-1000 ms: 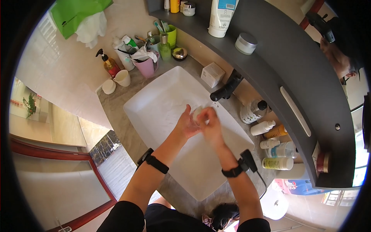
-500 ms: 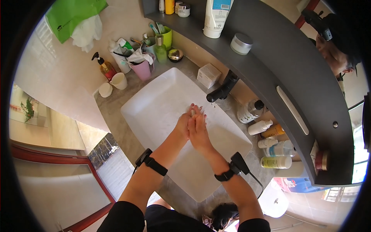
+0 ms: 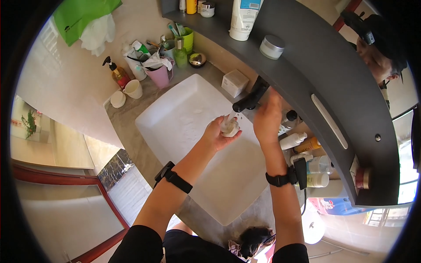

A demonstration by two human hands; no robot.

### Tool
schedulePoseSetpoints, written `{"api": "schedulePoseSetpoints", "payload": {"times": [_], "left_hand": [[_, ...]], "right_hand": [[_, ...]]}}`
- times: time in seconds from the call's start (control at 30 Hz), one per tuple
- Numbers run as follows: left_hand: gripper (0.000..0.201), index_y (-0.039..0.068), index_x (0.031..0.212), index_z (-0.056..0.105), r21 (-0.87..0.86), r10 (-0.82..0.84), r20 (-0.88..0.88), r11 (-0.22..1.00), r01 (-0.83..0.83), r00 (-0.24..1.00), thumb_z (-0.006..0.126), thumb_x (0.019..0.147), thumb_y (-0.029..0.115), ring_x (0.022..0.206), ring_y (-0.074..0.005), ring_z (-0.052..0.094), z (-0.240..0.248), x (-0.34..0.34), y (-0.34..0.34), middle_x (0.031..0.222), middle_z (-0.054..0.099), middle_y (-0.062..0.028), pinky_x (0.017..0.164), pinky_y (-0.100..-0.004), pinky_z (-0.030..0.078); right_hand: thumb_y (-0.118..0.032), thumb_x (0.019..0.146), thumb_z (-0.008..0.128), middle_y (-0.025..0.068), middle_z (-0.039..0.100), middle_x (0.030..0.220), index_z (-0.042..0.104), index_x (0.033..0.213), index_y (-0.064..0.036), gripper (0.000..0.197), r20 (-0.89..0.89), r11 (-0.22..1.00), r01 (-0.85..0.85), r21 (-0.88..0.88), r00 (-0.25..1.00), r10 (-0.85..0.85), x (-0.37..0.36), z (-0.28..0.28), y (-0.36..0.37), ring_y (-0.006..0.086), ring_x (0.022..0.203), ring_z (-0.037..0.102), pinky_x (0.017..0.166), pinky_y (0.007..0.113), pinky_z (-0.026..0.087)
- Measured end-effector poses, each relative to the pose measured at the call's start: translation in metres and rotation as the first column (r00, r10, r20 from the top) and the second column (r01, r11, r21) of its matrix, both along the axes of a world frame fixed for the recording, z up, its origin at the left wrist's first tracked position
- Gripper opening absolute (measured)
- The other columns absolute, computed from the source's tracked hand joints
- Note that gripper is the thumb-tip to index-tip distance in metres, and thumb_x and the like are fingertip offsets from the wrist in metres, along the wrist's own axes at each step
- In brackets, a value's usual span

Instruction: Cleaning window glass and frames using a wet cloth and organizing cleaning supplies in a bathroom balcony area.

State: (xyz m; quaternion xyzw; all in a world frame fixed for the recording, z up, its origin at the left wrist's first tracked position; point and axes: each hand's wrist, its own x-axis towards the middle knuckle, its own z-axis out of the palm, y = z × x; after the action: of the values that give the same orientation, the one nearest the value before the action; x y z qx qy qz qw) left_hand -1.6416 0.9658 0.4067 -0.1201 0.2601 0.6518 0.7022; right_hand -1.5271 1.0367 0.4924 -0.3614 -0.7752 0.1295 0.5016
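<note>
Tabletop (image 3: 125,131): grey, w/ white sink (image 3: 175,118)
L hand (image 3: 216,135): gripping sm. whitish item (image 3: 230,127), under black faucet (image 3: 248,101)
R hand (image 3: 268,119): just right of faucet; blurred, grip can't tell

1. A basin (image 3: 219,193) sat on the counter (image 3: 125,120).
2. The left hand (image 3: 218,135) was over it, below the faucet (image 3: 248,101).
3. The right hand (image 3: 268,122) was right of the faucet.
4. A box (image 3: 235,83) stood left of the faucet.
5. A tube (image 3: 244,21) and jar (image 3: 272,47) stood on a shelf (image 3: 302,94).
</note>
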Motion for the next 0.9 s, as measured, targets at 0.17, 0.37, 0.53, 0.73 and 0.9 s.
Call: {"api": "schedulePoseSetpoints", "payload": {"times": [0.17,0.37,0.53,0.73,0.9], "left_hand": [[0.027,0.007,0.115,0.046,-0.198,0.163,0.011,0.967,-0.157,0.987,0.04,0.09,0.01,0.094,-0.0264,0.053,-0.005,0.009,-0.001,0.105,0.053,-0.0112,0.087,-0.0445,0.045],[0.015,0.009,0.091,0.052,-0.148,0.038,-0.097,0.988,-0.052,0.995,0.048,0.092,0.024,0.076,-0.0191,0.053,-0.001,-0.007,-0.025,0.078,0.051,-0.0048,0.064,-0.0293,0.044],[0.036,0.013,0.078,0.047,-0.222,-0.042,-0.283,0.975,-0.022,0.958,0.039,0.095,0.044,0.048,-0.0161,0.042,-0.01,0.013,-0.034,0.061,0.045,-0.0006,0.041,-0.0274,0.032],[0.041,0.014,0.074,0.041,-0.307,-0.003,-0.353,0.945,-0.113,0.935,0.03,0.098,0.045,0.036,-0.017,0.03,-0.004,0.024,-0.039,0.055,0.039,-0.0007,0.035,-0.0297,0.024],[0.05,0.008,0.105,0.052,-0.194,-0.061,-0.64,0.977,-0.085,0.766,0.03,0.096,0.052,0.084,-0.0178,0.057,-0.031,0.023,-0.049,0.096,0.058,-0.0089,0.073,-0.0363,0.047]], "right_hand": [[0.017,0.07,0.042,0.0178,0.045,0.133,0.046,0.127,-0.002,0.06,0.236,0.999,-0.026,0.042,0.972,0.015,-0.008,-0.008,-0.013,0.0367,0.132,0.031,0.105,0.048,0.029],[0.006,0.079,0.048,0.015,0.038,0.14,0.041,0.13,-0.0005,0.051,0.082,0.989,-0.124,-0.078,0.988,0.13,0.005,-0.025,-0.061,0.034,0.132,0.033,0.105,0.044,0.029],[-0.009,0.088,0.049,0.019,0.046,0.13,0.043,0.123,0.0027,0.038,-0.14,0.788,-0.236,-0.569,0.972,0.191,0.006,-0.07,-0.092,0.0318,0.123,0.042,0.099,0.038,0.035],[-0.027,0.096,0.045,0.0096,0.051,0.125,0.046,0.122,-0.0015,0.037,-0.343,0.388,-0.328,-0.861,0.939,0.031,0.007,-0.087,-0.091,0.0164,0.117,0.045,0.097,0.031,0.034],[-0.038,0.095,0.044,0.0065,0.051,0.124,0.044,0.128,-0.0065,0.045,-0.519,0.204,-0.506,-0.838,0.855,-0.014,0.0,-0.101,-0.106,0.0193,0.119,0.043,0.097,0.034,0.035]]}}
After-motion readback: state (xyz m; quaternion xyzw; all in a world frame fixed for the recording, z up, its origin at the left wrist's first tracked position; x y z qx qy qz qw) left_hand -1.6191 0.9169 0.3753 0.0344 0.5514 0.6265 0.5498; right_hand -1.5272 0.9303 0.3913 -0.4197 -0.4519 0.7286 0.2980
